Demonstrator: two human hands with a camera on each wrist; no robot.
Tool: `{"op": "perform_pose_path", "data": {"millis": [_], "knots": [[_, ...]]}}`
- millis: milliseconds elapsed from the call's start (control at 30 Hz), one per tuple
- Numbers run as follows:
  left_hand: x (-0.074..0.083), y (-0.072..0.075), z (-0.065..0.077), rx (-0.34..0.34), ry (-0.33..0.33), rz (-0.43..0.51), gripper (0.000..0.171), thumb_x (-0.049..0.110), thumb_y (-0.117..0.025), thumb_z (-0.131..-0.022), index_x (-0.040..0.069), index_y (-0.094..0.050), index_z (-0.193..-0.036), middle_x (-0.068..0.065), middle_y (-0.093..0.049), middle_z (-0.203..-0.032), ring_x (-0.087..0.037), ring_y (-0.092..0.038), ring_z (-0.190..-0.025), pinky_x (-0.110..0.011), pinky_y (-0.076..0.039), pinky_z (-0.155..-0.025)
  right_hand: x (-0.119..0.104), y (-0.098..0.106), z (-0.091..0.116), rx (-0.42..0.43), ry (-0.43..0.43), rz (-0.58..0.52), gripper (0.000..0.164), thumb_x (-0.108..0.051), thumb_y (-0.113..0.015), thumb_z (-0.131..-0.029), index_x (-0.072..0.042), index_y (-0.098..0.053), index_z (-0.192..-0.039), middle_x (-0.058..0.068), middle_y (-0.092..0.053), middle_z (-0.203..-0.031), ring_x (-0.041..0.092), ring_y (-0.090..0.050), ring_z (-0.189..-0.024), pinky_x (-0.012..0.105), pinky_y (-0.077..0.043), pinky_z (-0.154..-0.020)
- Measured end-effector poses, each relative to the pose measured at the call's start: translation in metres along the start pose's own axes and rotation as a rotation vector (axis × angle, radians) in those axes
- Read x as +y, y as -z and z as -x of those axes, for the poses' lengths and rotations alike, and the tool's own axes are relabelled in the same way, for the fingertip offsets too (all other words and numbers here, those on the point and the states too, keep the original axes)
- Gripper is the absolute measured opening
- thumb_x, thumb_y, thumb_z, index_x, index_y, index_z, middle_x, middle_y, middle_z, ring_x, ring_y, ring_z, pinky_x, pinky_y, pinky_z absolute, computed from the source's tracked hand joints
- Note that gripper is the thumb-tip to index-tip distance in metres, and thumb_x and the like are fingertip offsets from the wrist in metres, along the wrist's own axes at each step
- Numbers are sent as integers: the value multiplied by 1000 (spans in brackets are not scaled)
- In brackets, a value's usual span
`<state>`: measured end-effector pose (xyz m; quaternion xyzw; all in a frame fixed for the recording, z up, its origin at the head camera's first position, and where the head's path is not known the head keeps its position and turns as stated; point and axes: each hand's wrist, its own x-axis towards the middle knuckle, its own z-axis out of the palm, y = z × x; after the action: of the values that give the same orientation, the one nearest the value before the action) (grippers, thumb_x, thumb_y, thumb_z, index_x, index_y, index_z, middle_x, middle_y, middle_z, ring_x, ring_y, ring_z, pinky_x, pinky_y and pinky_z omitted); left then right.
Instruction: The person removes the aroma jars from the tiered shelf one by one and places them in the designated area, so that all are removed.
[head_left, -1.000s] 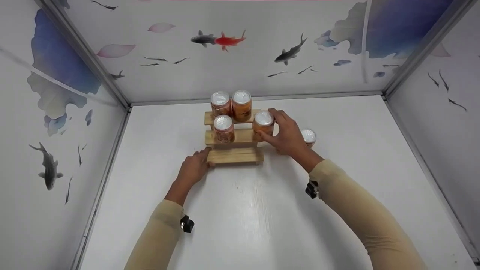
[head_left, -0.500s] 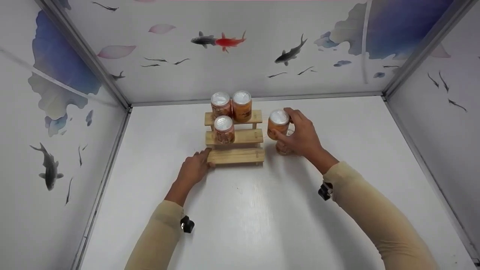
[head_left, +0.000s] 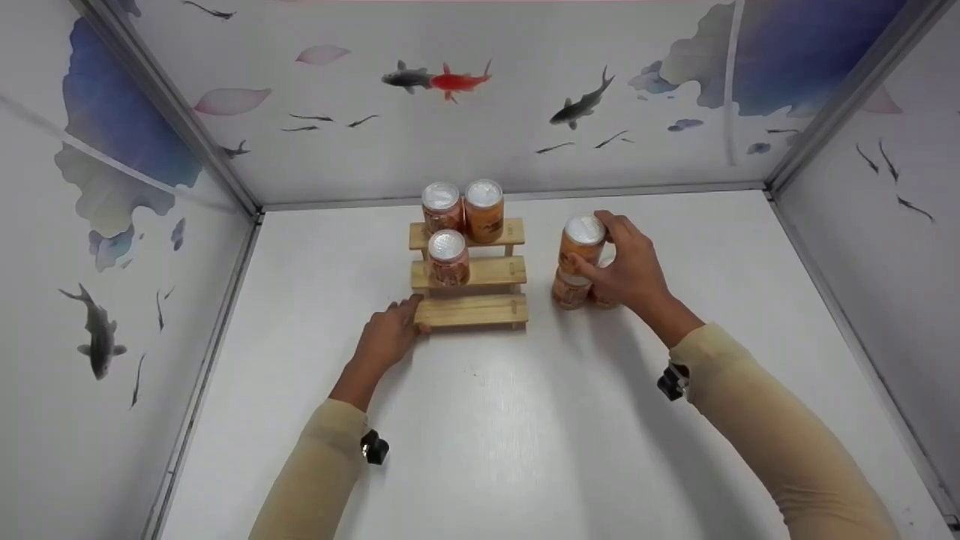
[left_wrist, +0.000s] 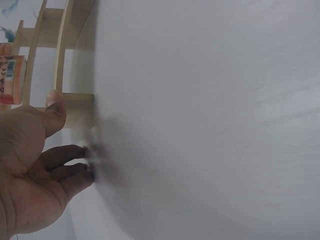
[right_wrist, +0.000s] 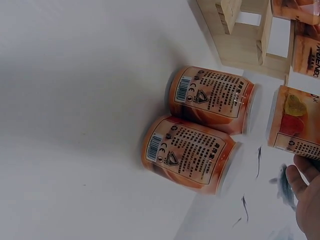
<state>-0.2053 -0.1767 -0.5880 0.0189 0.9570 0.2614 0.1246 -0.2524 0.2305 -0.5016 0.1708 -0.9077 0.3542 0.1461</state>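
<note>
In the head view my right hand (head_left: 634, 262) grips an orange can (head_left: 577, 247) with a silvery top. The right wrist view shows this can (right_wrist: 296, 120) in the air, apart from two similar cans (right_wrist: 212, 97) that stand side by side on the table. A three-step wooden rack (head_left: 472, 311) is to their left. My left hand (head_left: 386, 337) is at the left end of its lowest step; in the left wrist view the thumb (left_wrist: 56, 107) touches the rack's end, with the other fingers loosely bent low by the table.
Two cans (head_left: 463, 210) stand on the rack's top step, and one can (head_left: 448, 259) is on the left of the middle step. White walls with painted fish (head_left: 581, 105) enclose the white table (head_left: 480, 435) at the back and sides.
My right hand has lifted the can off the right part of the rack's middle step and carried it right, over the two standing cans. The left hand has stayed in place.
</note>
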Motion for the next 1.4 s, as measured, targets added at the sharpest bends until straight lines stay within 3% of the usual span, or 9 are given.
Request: {"op": "perform_pose_path", "data": {"millis": [433,600,1400], "knots": [[-1,-1,-1,7,-15,-5,66,43,-65,-109,20,-48,-168,-24,-54,-165,-48,-49,-157,-63,-43,-129,20,15,6,56,-3,4,73,-16,-92,-92,7,-55,-151,26,-67,-136,42,-73,-123,58,-63,-105],[-1,-1,1,11,-20,13,63,38,-67,-110,20,-49,-168,-26,-54,-166,-48,-48,-158,-64,-43,-128,25,22,10,82,-4,24,70,-15,-91,-92,7,-56,-149,26,-68,-134,41,-73,-122,57,-64,-103],[-2,0,1,10,-11,19,64,42,-65,-110,22,-48,-169,-24,-53,-167,-47,-47,-159,-63,-41,-130,52,49,21,137,-86,77,69,-11,-90,-93,8,-56,-149,29,-66,-132,46,-72,-121,63,-62,-104]]}}
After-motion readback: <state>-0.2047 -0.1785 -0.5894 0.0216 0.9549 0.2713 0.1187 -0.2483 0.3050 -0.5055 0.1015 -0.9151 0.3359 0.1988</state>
